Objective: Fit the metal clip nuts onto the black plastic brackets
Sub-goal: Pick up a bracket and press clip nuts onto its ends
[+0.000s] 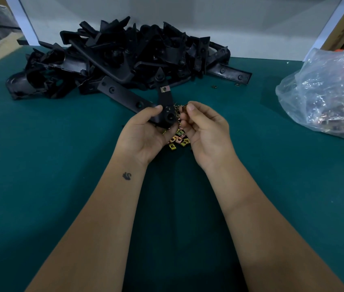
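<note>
The left hand (145, 131) is gripping a black bracket (164, 106) by its near end, thumb curled over the top, so the bracket's long axis is running away from the person, tilting up toward the pile. One clip nut (165, 89) is already sitting on its far end. The right hand (203, 127) is pinching a second nut (184, 108) between thumb and fingertips, just to the right of the bracket's near end and level with it, not quite touching. That is the relation the coming move is hanging on: the nut is lying a short sideways slide from the near hole, so the right hand looks set to push it leftward onto the edge while the left steadies the part. Below the hands, loose nuts (178, 140) are lying in a small heap on the green counter (40, 165). Farther back, the pile of brackets (114, 57) is sprawling across the counter, with a couple of stray nuts beside it. At the right, a clear plastic bag (327, 91) is slumping on the counter, holding what look like more nuts.
</note>
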{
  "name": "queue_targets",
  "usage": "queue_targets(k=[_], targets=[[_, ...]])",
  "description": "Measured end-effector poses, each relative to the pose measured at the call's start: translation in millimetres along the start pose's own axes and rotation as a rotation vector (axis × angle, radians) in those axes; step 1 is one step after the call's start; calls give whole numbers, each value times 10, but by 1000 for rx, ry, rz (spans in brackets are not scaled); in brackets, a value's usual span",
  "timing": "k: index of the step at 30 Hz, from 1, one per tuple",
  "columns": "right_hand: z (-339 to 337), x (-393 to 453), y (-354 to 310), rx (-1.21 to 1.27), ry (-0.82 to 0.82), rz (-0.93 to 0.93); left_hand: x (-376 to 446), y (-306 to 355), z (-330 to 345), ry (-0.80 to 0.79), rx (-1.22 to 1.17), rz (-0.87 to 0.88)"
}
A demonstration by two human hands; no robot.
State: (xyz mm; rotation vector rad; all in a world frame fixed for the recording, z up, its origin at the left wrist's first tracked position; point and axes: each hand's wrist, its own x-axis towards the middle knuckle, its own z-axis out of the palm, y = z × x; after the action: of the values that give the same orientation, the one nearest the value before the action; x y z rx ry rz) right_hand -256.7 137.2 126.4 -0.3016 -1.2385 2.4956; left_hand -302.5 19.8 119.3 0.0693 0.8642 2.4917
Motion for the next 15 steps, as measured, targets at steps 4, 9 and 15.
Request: queue_targets(k=[4, 9, 15], targets=[[-10, -2, -6, 34, -25, 8, -5, 9, -2, -25, -15, -16], [-8, -19, -2, -176, -34, -70, -10, 11, 19, 8, -36, -5], [49, -51, -8, -200, -31, -70, -10, 7, 27, 17, 5, -1]])
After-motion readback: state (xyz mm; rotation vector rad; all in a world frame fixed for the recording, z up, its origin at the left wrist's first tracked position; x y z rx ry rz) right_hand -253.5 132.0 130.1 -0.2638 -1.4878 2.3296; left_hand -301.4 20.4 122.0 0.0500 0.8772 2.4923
